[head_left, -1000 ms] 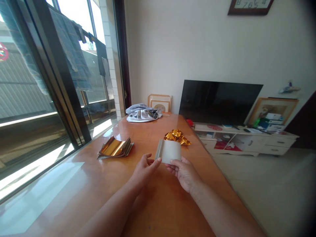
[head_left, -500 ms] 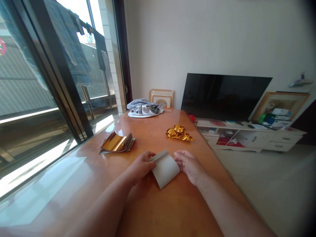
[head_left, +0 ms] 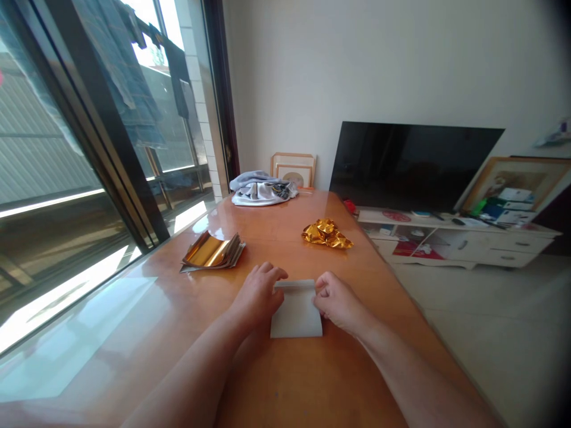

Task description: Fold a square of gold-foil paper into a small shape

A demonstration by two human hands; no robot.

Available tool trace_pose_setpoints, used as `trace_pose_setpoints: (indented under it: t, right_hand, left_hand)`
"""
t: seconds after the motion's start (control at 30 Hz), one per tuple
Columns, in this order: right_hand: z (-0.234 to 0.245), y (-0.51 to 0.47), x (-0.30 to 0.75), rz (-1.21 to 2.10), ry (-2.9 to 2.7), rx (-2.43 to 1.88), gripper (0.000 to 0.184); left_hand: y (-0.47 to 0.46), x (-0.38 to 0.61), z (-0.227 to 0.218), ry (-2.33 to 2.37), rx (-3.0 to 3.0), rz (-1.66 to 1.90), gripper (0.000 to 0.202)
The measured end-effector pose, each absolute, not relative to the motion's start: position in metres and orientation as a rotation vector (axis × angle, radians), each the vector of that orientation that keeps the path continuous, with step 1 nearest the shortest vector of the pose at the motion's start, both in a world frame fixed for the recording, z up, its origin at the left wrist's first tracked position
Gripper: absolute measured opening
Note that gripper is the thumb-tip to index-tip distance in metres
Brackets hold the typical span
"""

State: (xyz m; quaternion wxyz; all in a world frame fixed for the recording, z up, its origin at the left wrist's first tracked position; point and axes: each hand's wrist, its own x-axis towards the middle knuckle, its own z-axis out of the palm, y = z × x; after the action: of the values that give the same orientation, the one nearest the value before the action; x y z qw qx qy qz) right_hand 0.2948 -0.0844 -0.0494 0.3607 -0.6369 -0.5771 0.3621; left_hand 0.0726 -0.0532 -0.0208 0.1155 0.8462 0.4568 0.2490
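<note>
A pale sheet of paper (head_left: 296, 316), with a narrow fold along its far edge, lies square in front of me on the wooden table. My left hand (head_left: 259, 292) grips its upper left side, thumb on top and index finger curled over the fold. At the upper right edge, my right hand (head_left: 336, 299) pinches the sheet between thumb and bent fingers. Beyond my left hand sits a stack of gold foil paper (head_left: 212, 251), its sheets curling up. Several folded gold foil pieces (head_left: 328, 233) lie in a small heap past my right hand.
The glossy wooden table (head_left: 285, 386) runs away from me towards the wall. Bundled grey cloth (head_left: 261, 189) rests at its far end, before some picture frames (head_left: 292, 169). Glass sliding doors line the left. A television (head_left: 413, 166) stands on a white cabinet (head_left: 473, 241) at right.
The paper has turned from a slant to lie square to me, flatter on the table. My right hand has closed on its right edge, and my left hand has shifted at the left edge.
</note>
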Motion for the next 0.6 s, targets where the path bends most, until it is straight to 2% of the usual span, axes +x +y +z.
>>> trace_pose_setpoints:
  t: [0.27,0.47,0.6]
  right_hand:
    - [-0.0431,-0.0877,0.2954,1.053,-1.465,-1.609,0.023]
    - [-0.0497,-0.0858,0.2987,1.048,-1.498,-1.560,0.020]
    - [-0.0528,-0.0846,0.2996,1.048,-1.509,-1.558,0.018]
  left_hand:
    - [-0.0582,0.0752,-0.0170,1.220,2.533,0.560,0.030]
    - [-0.0594,0.0743,-0.0181,1.201,2.534,0.610,0.042]
    - [-0.0596,0.0740,-0.0182,1.221,2.572,0.552,0.041]
